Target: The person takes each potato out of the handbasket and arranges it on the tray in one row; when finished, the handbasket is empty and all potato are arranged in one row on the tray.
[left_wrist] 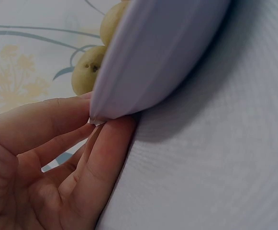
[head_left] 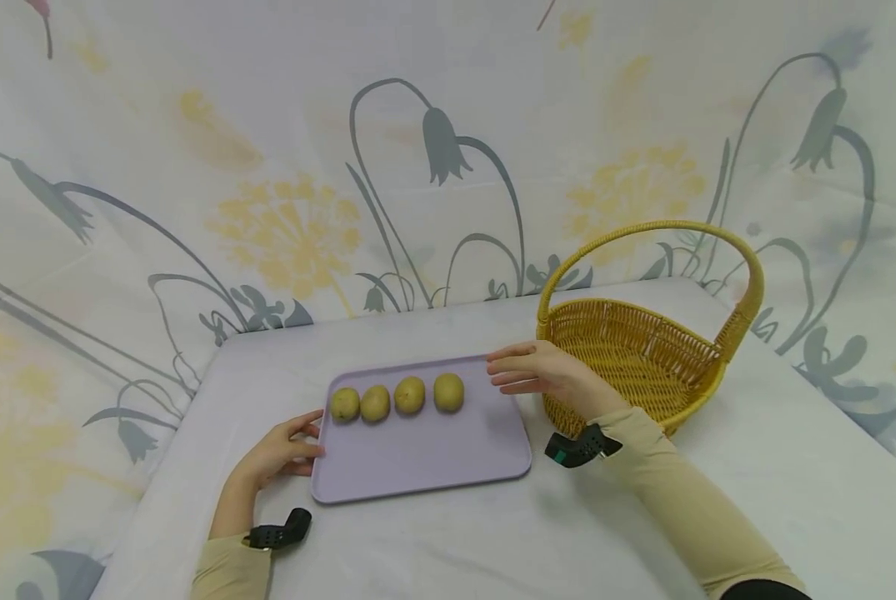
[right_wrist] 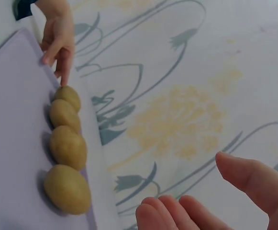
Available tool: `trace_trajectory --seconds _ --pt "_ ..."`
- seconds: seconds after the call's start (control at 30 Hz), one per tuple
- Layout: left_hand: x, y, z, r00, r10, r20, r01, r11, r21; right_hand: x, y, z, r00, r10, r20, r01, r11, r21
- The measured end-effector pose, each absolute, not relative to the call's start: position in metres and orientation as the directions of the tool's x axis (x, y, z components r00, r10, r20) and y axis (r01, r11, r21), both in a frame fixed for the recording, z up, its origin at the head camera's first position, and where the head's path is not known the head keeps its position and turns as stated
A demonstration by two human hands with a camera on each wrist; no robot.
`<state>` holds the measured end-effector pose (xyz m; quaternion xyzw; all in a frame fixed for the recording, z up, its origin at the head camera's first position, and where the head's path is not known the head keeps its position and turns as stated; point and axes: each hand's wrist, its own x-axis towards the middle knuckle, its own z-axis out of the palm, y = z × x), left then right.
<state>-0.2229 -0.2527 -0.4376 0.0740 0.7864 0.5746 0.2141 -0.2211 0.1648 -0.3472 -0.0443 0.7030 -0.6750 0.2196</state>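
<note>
A row of several yellow potatoes [head_left: 410, 395] lies along the far half of a pale purple tray [head_left: 417, 458]. At the tray's left edge, my left hand [head_left: 286, 450] pinches the rim, one finger above it and another beneath, as the left wrist view shows. My right hand [head_left: 541, 372] hovers by the tray's far right corner with its fingers relaxed and nothing in them. From the right wrist, the potatoes [right_wrist: 68, 147] appear in a line away from the hand, with the fingertips [right_wrist: 158, 213] and thumb spread apart.
A yellow wicker basket [head_left: 628, 358] with a tall arched handle stands right of the tray, its near left side partly behind my right forearm. White cloth [head_left: 432, 550] covers the table. Behind it hangs a flower-printed curtain [head_left: 290, 233].
</note>
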Motion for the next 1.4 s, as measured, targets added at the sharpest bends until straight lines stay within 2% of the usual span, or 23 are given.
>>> trace_trajectory --seconds 0.17,0.43,0.7,0.9,0.97,1.2,1.4 --pt "-0.221 -0.253 -0.437 -0.897 0.361 -0.254 -0.131 0.332 0.934 -0.210 0.193 -0.340 -0.892 -0.396 -0.220 0.189 0.114 -0.975" --pt "-0.222 -0.252 -0.437 -0.900 0.354 -0.255 -0.129 0.343 0.931 -0.208 0.244 -0.331 -0.811 -0.534 -0.239 0.163 0.186 -0.969" --pt "-0.225 -0.250 -0.438 -0.898 0.360 -0.255 -0.128 0.341 0.931 -0.225 0.289 -0.337 -0.815 -0.493 -0.304 0.217 0.227 -0.949" --pt "-0.222 -0.252 -0.437 -0.895 0.372 -0.247 -0.123 0.326 0.937 -0.246 0.304 -0.347 -0.819 -0.440 -0.368 0.290 0.236 -0.927" --pt "-0.221 -0.253 -0.437 -0.894 0.375 -0.246 -0.123 0.324 0.938 -0.250 0.306 -0.351 -0.814 -0.427 -0.394 0.295 0.281 -0.913" --pt "-0.221 -0.253 -0.437 -0.890 0.383 -0.249 -0.123 0.322 0.939 -0.253 0.311 -0.363 -0.712 -0.425 -0.559 0.311 0.523 -0.794" --pt "-0.221 -0.253 -0.437 -0.892 0.380 -0.245 -0.120 0.324 0.938 -0.252 0.305 -0.368 -0.655 -0.425 -0.625 0.336 0.576 -0.745"
